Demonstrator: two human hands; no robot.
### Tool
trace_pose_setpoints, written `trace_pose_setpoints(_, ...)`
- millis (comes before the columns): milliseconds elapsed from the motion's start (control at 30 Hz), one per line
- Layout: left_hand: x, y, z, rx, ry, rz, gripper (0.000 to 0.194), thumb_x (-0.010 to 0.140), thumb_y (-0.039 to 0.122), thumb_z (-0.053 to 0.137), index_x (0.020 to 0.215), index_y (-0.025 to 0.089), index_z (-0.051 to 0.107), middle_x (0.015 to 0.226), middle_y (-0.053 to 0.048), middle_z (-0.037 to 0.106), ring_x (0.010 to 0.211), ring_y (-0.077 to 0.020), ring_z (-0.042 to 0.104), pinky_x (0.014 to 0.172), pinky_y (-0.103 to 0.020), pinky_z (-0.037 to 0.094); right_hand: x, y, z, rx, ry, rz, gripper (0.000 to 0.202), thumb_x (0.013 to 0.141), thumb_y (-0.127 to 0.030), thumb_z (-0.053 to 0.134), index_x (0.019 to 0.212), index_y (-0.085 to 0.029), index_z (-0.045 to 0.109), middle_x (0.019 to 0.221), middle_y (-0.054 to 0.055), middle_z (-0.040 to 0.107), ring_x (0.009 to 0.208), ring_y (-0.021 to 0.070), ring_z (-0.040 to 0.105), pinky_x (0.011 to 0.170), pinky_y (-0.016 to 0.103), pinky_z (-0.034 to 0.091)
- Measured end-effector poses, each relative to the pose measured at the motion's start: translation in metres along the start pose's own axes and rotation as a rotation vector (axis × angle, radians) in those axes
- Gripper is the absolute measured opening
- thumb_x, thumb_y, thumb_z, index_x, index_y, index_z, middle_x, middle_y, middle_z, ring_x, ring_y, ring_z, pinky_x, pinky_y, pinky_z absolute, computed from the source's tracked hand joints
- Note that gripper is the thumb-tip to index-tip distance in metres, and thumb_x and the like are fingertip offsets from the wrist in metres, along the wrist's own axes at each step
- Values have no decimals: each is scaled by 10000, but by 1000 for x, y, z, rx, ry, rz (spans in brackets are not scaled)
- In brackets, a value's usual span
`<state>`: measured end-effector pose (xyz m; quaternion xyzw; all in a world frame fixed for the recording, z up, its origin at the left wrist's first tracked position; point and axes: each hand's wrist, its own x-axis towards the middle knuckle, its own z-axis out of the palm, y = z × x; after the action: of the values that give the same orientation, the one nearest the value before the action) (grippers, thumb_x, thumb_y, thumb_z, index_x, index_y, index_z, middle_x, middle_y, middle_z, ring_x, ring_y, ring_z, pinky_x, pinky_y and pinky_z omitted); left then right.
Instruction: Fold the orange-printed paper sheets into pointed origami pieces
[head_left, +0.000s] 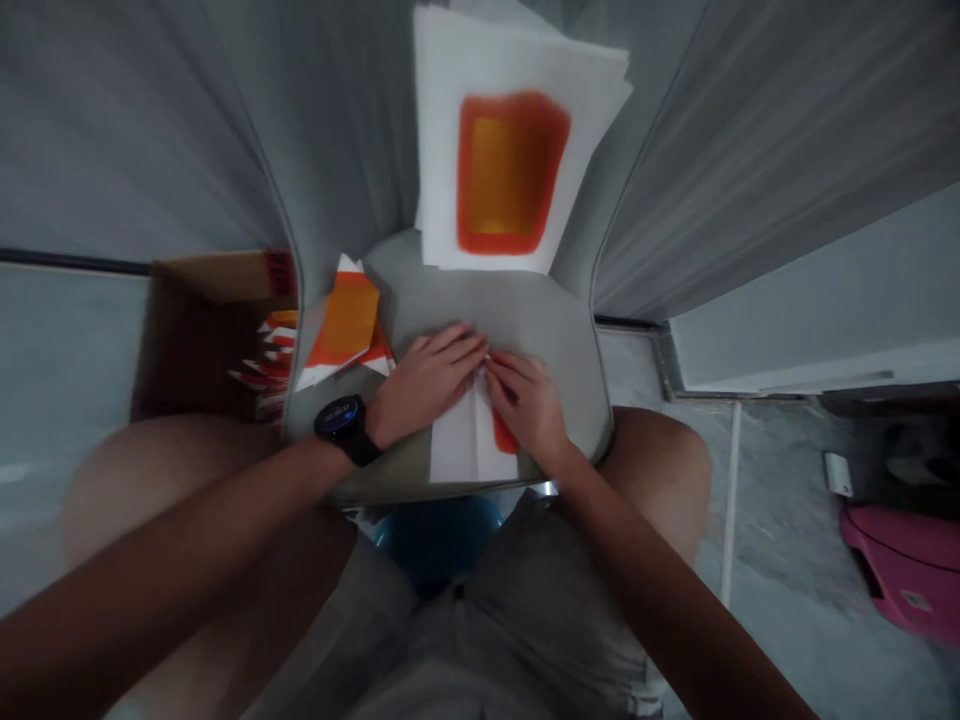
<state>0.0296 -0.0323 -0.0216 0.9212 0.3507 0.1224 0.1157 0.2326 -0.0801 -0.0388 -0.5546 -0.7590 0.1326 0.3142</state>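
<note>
A white sheet of paper (455,447) with an orange patch lies on the grey chair seat, partly folded lengthwise, its near edge toward me. My left hand (435,375), with a black watch on the wrist, rests flat over its left part, fingers stretched out toward the upper edge. At the paper's upper right, my right hand (531,402) has its thumb and forefinger pinched on the folded edge. The fingertips of both hands nearly meet there and hide the paper's top. Left of my left hand are folded orange-and-white papers (346,318), overlapping each other.
A stack of white printed sheets (442,150) leans against the chair back. Beside the seat on the left stands a cardboard box (217,278) holding several folded papers. A blue basin (439,535) is below the seat, and a pink object (911,570) lies on the floor at right.
</note>
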Motion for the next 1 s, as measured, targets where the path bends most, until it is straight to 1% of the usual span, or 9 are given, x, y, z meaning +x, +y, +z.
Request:
trace_pose_setpoints(67,-3,0,5,-8,17,-7,502,1075,204,361,1556,209,507,1611,-90,521,1587,-305,316,1216,-546,368,0,0,0,-4,-7,2,304,1062,-304,531,1207,-261,795,1249,80,769,1161,279,673,1041,482,517)
trace_pose_setpoints(167,-5,1,10,-29,46,-15,520,1073,194,346,1571,213,493,1611,-90,521,1587,-295,323,1276,-568,304,-1,0,1,-6,-17,0,298,1057,-292,536,1197,-264,798,1256,77,768,1176,279,665,1052,487,514)
trace_pose_setpoints(267,-6,5,11,-21,53,-16,515,1073,184,338,1561,188,504,1617,-96,512,1583,-287,335,1299,-561,284,0,0,0,-12,-34,-8,292,1048,-267,541,1164,-261,808,1253,77,770,1186,279,666,1053,485,512)
trace_pose_setpoints(400,-7,11,11,43,61,-36,506,1074,164,328,1540,182,523,1619,-93,510,1571,-303,357,1314,-602,226,0,1,0,-1,-25,-5,286,1047,-265,544,1126,-259,819,1239,71,779,1181,272,674,1052,477,515)
trace_pose_setpoints(567,-8,14,12,33,75,-45,512,1060,137,350,1539,180,525,1612,-111,515,1544,-308,406,1311,-607,245,0,5,2,19,10,-31,283,1042,-265,551,1107,-242,825,1222,73,789,1177,266,686,1053,468,529)
trace_pose_setpoints(733,-8,14,13,20,89,-54,513,1057,137,347,1533,184,531,1595,-112,535,1533,-305,426,1303,-604,275,-2,7,2,48,-16,-5,269,1032,-259,564,1085,-270,828,1225,66,783,1192,262,681,1082,481,523)
trace_pose_setpoints(833,-6,15,14,4,113,-84,519,1052,145,352,1550,139,498,1598,-140,526,1522,-295,442,1308,-563,293,2,9,2,86,-24,21,262,1021,-267,588,1179,-256,797,1242,87,766,1180,264,676,1087,477,521)
trace_pose_setpoints(933,-4,15,14,-51,136,-134,540,1036,155,379,1569,123,461,1593,-156,520,1511,-293,452,1298,-541,326,10,12,2,108,-55,70,400,990,-268,638,1387,-260,686,1289,104,724,1188,270,663,1092,471,521)
trace_pose_setpoints(1000,-1,12,13,-110,145,-151,532,1037,176,392,1562,137,468,1562,-152,548,1487,-291,475,1276,-534,365,16,14,0,116,-88,91,470,973,-268,659,1443,-269,639,1299,108,700,1191,272,658,1083,459,530)
